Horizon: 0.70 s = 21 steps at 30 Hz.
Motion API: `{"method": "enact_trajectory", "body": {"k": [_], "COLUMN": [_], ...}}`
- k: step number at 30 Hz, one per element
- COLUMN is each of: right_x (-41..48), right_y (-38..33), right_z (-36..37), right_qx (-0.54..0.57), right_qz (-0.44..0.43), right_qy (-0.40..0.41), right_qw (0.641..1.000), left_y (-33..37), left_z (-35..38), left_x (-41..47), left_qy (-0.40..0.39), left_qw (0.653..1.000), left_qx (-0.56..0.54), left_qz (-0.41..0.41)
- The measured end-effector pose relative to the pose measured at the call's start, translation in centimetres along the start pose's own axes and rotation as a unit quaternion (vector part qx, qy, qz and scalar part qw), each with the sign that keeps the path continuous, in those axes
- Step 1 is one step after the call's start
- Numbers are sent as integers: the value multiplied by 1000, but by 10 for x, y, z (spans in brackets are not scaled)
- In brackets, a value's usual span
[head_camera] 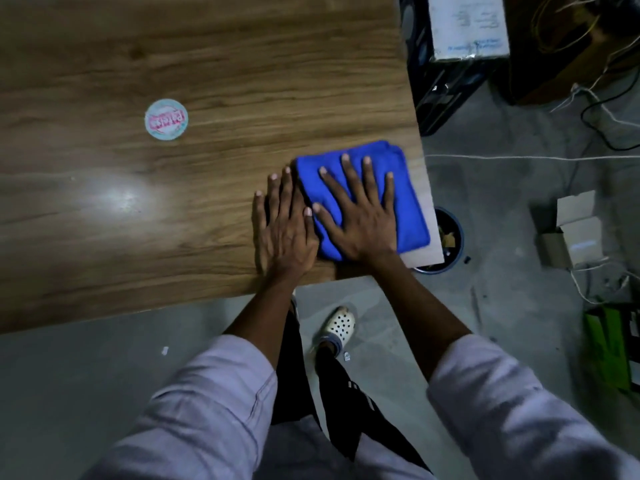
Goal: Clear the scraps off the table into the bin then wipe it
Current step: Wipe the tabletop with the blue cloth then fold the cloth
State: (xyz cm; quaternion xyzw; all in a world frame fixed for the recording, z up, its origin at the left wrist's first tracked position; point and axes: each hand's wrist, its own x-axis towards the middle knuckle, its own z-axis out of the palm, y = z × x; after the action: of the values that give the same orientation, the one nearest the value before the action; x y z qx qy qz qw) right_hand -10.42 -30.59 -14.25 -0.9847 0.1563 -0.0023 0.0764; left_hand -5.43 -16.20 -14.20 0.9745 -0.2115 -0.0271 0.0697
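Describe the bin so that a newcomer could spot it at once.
Start at the wooden table and follow its right edge to the near corner, by the blue cloth. The bin stands on the floor there, partly under the corner. It is round and dark, unlike the pale cardboard boxes further right.

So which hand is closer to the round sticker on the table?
The left hand. It lies flat on the bare table, below and to the right of the round sticker. The right hand is farther away, spread flat on the blue cloth by the table's corner.
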Motion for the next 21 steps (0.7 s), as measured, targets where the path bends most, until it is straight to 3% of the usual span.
{"method": "enact_trajectory", "body": {"k": [6, 11, 13, 17, 21], "right_x": [-24, 37, 50, 10, -18], "right_y": [57, 32, 10, -3, 32], "right_z": [-12, -6, -2, 3, -1], "right_qx": [11, 36, 38, 22, 18], "right_qz": [68, 178, 140, -14, -4], "right_qy": [-11, 12, 0, 0, 13], "right_qw": [998, 983, 989, 1000, 1000], "left_y": [3, 2, 1, 1, 3], "left_z": [1, 1, 1, -2, -4], "left_x": [2, 3, 3, 3, 3], "left_qy": [4, 2, -2, -19, 4], "left_qw": [1000, 1000, 1000, 1000, 1000], "left_qx": [-24, -13, -10, 16, -16], "left_qz": [3, 0, 1, 1, -4]}}
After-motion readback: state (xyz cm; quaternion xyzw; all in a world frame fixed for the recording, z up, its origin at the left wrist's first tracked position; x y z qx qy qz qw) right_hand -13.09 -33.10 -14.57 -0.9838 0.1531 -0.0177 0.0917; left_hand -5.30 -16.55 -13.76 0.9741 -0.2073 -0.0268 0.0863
